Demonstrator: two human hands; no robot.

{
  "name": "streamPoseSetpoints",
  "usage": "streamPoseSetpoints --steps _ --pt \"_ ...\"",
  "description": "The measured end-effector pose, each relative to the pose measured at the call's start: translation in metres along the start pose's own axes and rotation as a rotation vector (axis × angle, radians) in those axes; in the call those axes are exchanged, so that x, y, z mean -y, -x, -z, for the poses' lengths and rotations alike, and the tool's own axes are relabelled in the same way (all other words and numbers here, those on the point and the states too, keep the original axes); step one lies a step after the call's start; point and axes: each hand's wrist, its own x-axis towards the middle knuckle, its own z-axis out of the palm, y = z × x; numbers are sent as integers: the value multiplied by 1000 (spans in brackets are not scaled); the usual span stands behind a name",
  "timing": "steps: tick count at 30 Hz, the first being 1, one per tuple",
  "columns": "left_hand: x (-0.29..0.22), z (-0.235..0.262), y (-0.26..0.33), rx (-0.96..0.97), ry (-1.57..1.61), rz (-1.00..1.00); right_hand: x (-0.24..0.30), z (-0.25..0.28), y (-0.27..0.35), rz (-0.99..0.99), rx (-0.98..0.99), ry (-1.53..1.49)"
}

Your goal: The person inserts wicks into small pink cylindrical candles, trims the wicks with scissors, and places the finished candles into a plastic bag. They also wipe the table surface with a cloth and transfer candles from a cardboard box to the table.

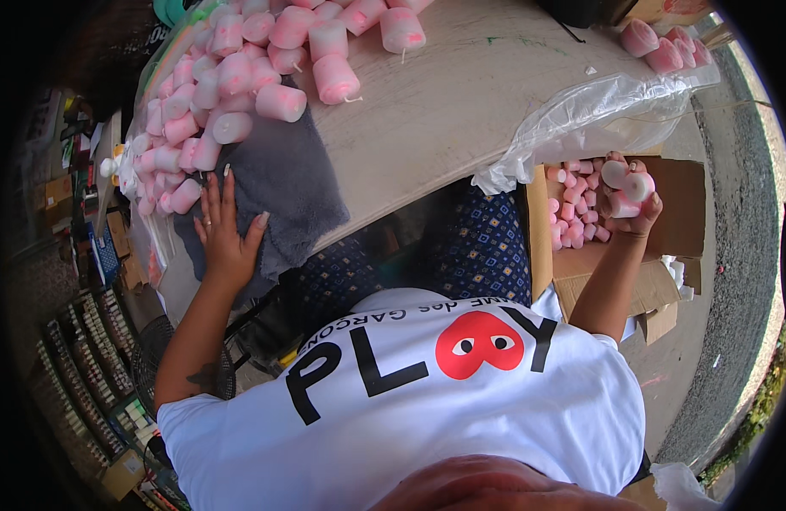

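My left hand (227,230) lies spread on a dark grey towel (304,170) at the table's left side, fingertips near a heap of pink and white votive candles (235,75). No candle is in that hand. Over to the right, my right hand (642,223) grips three pink and white candles (625,204), their pale ends showing. It is above an open cardboard box (540,243), in which several more pink candles (572,209) lie loose. Some heaped candles show short white wicks.
Clear plastic sheeting (580,123) hangs over the table's (461,94) right edge, beside the box. A few pink candles (665,49) sit at the far right corner. Racks of small items (86,366) and a black fan (159,353) stand at lower left.
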Motion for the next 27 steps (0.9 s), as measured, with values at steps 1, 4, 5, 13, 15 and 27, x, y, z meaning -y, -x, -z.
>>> streamPoseSetpoints --steps 1,4,5,13,15,27 --pt "0 1 -6 -2 -7 1 13 -51 -20 47 29 177" --pt "-5 -4 -16 -6 -42 19 9 -195 -89 263 27 967" --pt "-7 -4 -7 -19 -44 49 -10 -227 -114 381 96 1074" --pt "-17 4 -2 -29 -32 93 -195 -393 -309 1040 586 1542" --pt "-32 1 -16 -42 11 20 -191 -373 -364 930 821 2179" --pt "0 -5 6 -89 11 -31 -209 -353 -125 200 834 2135"
